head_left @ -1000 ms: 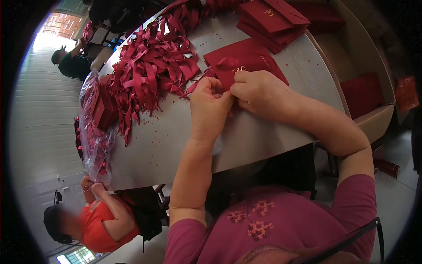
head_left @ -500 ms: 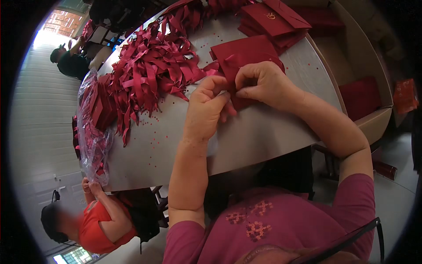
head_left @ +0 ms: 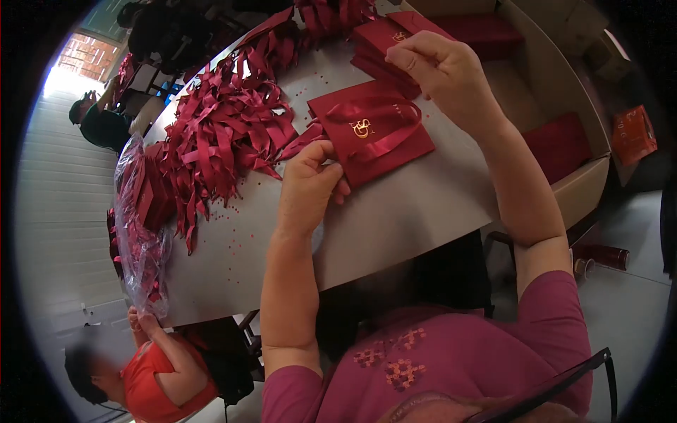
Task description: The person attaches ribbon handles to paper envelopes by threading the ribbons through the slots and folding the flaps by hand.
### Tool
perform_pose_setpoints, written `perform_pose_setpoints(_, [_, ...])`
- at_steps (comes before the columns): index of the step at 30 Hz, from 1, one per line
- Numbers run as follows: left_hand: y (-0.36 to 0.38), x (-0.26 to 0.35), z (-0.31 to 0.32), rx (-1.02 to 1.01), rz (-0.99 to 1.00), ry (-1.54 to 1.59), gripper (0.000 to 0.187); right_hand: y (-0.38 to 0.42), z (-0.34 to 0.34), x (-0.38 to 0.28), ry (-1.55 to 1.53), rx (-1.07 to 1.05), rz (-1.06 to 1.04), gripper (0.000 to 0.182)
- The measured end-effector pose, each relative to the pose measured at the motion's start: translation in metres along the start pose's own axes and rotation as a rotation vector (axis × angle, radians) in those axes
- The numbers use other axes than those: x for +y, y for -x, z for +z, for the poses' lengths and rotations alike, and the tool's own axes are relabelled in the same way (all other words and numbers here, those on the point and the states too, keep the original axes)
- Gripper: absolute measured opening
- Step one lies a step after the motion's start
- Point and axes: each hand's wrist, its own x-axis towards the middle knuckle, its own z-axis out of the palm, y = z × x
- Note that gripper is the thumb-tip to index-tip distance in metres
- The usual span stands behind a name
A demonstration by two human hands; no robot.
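Note:
A red paper bag [head_left: 395, 156] with a gold logo and a ribbon handle lies flat on the grey table. My left hand [head_left: 308, 185] is at the bag's left edge, its thumb and fingers closed together; what they hold, if anything, is hidden. Above the bag's upper right, my right hand [head_left: 448, 77] is raised with fingertips pinched; anything between them is too small to make out. Just beyond it lies a stack of red bags [head_left: 374, 51]. To the left spreads a big heap of red ribbons [head_left: 222, 123].
An open cardboard box [head_left: 557, 77] holding red bags stands at the right. Plastic wrapping [head_left: 134, 211] covers red items at the table's left edge [head_left: 204, 296]. A co-worker in red [head_left: 169, 366] sits at the lower left; another person [head_left: 102, 123] is farther back.
My right hand has lifted away from the bag toward the stack. The bag's logo and ribbon handle now show. My left hand has shifted slightly left and down, and the whole view has shifted.

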Motion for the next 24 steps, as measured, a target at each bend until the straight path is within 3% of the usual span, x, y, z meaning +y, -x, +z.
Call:
perform_pose_setpoints(2, [-0.001,-0.001,0.0,0.008,0.009,-0.011,0.024,-0.008,-0.011,0.01,0.331,-0.039,-0.122,0.024])
perform_pose_setpoints(3, [0.0,0.0,0.0,0.016,0.016,-0.038,0.023,-0.007,-0.012,0.01,0.335,-0.032,-0.123,0.024])
perform_pose_setpoints(5, [0.0,0.001,0.0,0.021,0.028,-0.067,0.022,-0.005,-0.011,0.008,0.69,-0.194,-0.022,0.034])
perform_pose_setpoints(6, [0.001,0.001,0.0,0.036,0.027,-0.073,0.02,-0.004,-0.01,0.005,0.717,-0.268,0.078,0.045])
perform_pose_setpoints(9, [0.0,-0.001,-0.002,0.054,0.025,-0.07,0.016,0.002,-0.006,0.013,0.833,-0.307,-0.044,0.035])
perform_pose_setpoints(13, [0.003,0.003,-0.001,0.056,0.026,-0.079,0.01,0.005,-0.002,0.016,0.889,-0.323,-0.014,0.028])
perform_pose_setpoints(16, [0.004,0.003,-0.001,0.054,0.009,-0.091,0.01,0.004,0.001,0.023,0.842,-0.34,-0.096,0.023])
perform_pose_setpoints(19, [0.002,0.0,-0.004,0.025,0.006,-0.101,0.01,0.001,0.008,0.022,0.722,-0.279,-0.01,0.016])
perform_pose_setpoints(21, [0.004,0.003,-0.003,0.006,-0.001,-0.096,0.01,0.0,0.012,0.026,0.236,-0.294,0.211,0.01])
perform_pose_setpoints(22, [0.004,0.004,-0.003,-0.018,-0.014,-0.089,0.011,-0.001,0.015,0.032,0.236,-0.294,0.208,0.01])
perform_pose_setpoints(24, [0.005,0.004,-0.003,-0.031,-0.014,-0.08,0.011,-0.003,0.02,0.042,-0.15,-0.368,0.373,0.012])
